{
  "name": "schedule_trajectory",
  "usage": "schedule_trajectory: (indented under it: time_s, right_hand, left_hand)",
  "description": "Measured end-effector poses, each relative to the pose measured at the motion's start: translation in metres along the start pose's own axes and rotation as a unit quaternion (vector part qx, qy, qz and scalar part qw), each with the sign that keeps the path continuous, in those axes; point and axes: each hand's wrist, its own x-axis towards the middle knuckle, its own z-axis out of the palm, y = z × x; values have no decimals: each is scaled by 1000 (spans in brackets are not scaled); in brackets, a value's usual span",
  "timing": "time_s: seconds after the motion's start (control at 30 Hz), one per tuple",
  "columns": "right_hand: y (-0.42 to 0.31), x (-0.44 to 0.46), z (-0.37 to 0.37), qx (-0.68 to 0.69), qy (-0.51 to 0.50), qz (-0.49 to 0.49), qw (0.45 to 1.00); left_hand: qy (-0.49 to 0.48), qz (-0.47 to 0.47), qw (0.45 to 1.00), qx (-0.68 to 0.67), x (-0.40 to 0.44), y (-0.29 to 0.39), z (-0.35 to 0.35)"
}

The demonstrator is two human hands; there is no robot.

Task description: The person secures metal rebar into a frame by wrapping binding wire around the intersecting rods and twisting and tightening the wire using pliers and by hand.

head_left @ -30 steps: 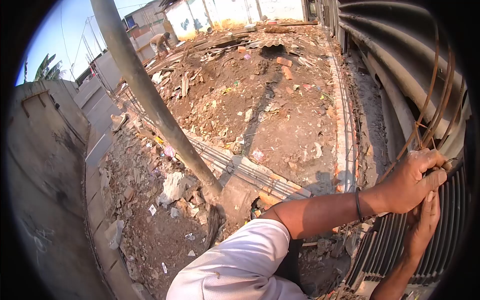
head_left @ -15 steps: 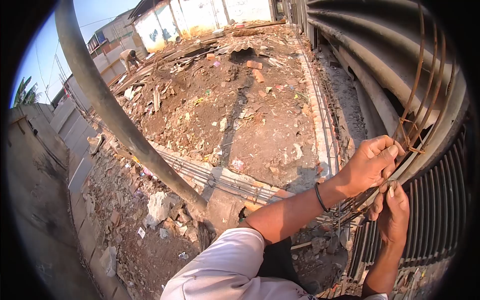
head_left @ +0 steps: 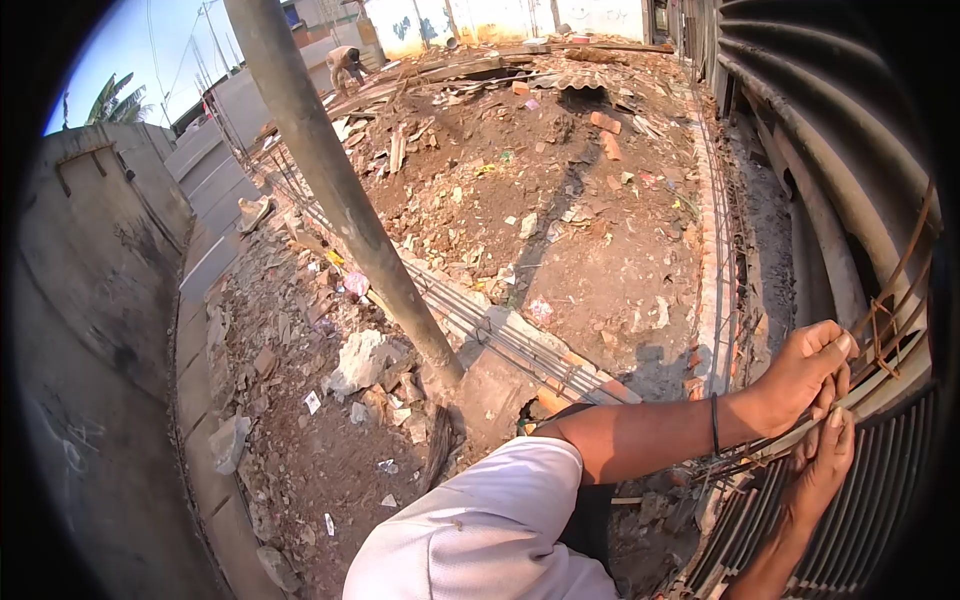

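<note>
At the right of the head view, my left hand point(head_left: 803, 382), with a black band on its wrist, is closed, its fingers pinched together. Just below it my right hand point(head_left: 826, 458) is also closed, fingertips almost meeting the left ones. Whatever lies between the fingers is too small or hidden to make out. Both hands are beside a bundle of rusty steel reinforcing bars point(head_left: 905, 262). A bent stirrup point(head_left: 880, 340) crosses the bars close to the left fingertips.
A grey pole point(head_left: 335, 190) slants down in front of me. A rebar cage point(head_left: 500, 335) runs along the brick footing. Corrugated sheets point(head_left: 830, 110) stand at the right. Rubble point(head_left: 365, 362) covers the ground. A person point(head_left: 346, 66) bends over far back, and a wall point(head_left: 90, 330) runs along the left.
The view has swung left, so the pole, ground and hands appear farther right. Both hands remain closed and close together beside the bars.
</note>
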Motion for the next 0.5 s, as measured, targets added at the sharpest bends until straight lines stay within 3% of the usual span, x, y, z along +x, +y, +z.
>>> schedule_trajectory:
  time_s: [0.17, 0.27, 0.37, 0.43, 0.5]
  right_hand:
    - [3, -9, -10, -50, 81, -78, 992]
    - [13, -9, -41, -292, 123, -242, 917]
    - [5, -2, -56, -348, 27, -195, 917]
    - [-8, -6, -41, -386, -1, -163, 908]
    - [-15, -17, -23, -202, 10, -63, 977]
  left_hand:
    - [-3, 15, 1000, 6, -1, -6, 7]
    - [13, 42, 998, 52, -4, -6, 15]
    - [11, 96, 989, 109, -6, -10, 18]
    - [8, 82, 990, 117, -12, -9, 24]
    - [-5, 69, 995, 77, -3, -25, 21]
